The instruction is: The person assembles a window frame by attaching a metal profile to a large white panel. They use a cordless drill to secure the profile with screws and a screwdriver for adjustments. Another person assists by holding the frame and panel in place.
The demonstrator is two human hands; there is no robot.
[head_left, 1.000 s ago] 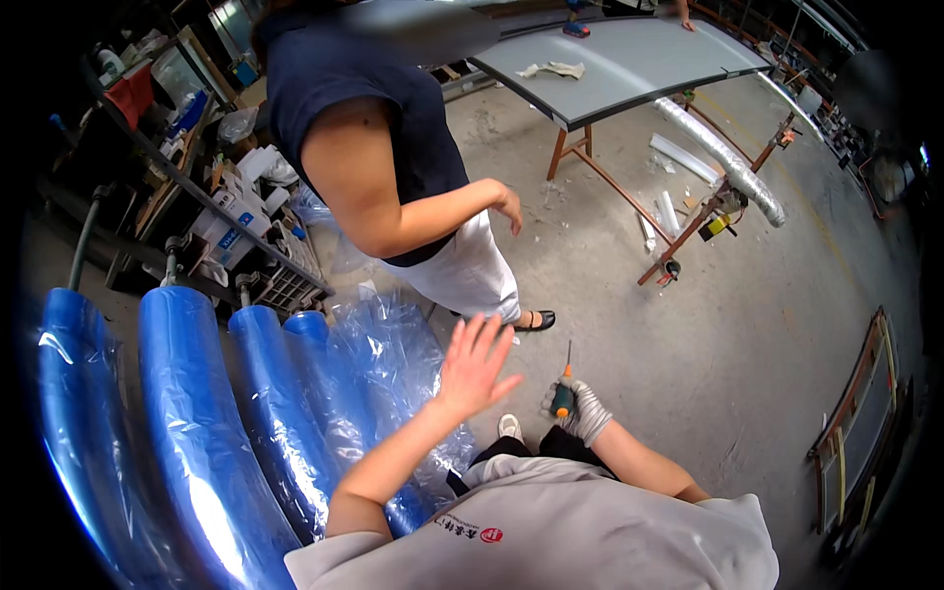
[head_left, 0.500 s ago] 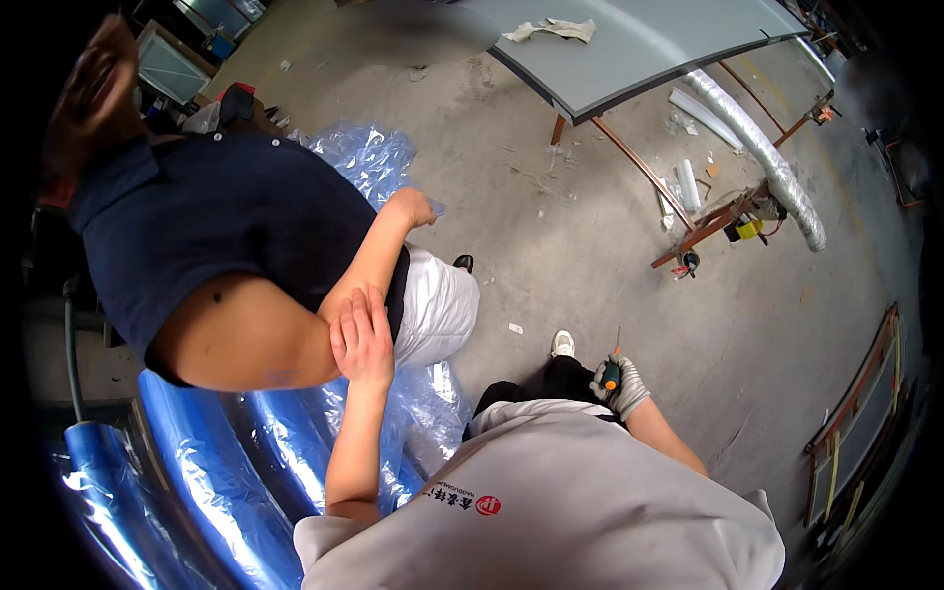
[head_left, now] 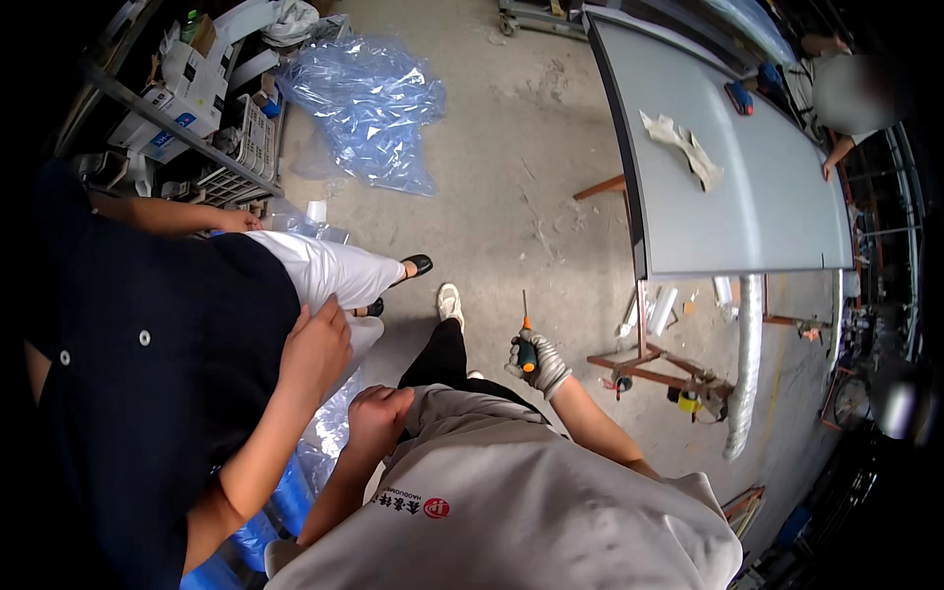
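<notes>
In my gloved right hand (head_left: 547, 368) is a screwdriver (head_left: 528, 351) with a dark green and orange handle, its thin shaft pointing forward. My bare left hand (head_left: 380, 418) is at the front of my grey shirt (head_left: 551, 501), fingers curled in and apparently holding nothing. Close to its left is the near hand (head_left: 317, 354) of a person in a dark shirt (head_left: 167, 344) and white trousers (head_left: 320, 265). The two hands are apart. That person's other hand (head_left: 238, 220) hangs by the trousers, partly hidden.
Crumpled clear plastic film (head_left: 369, 108) lies on the floor ahead. A grey panel (head_left: 737, 216) on a frame stands right, bearing a torn strip (head_left: 683, 147) and a blue tool (head_left: 738, 98). A silver duct (head_left: 747, 374) hangs below. Shelves with boxes (head_left: 187, 98) are left; another person (head_left: 846, 98) is far right.
My left hand has come off the other person's arm and drawn back to my shirt, its fingers now curled. The view has turned left. My right hand still holds the screwdriver.
</notes>
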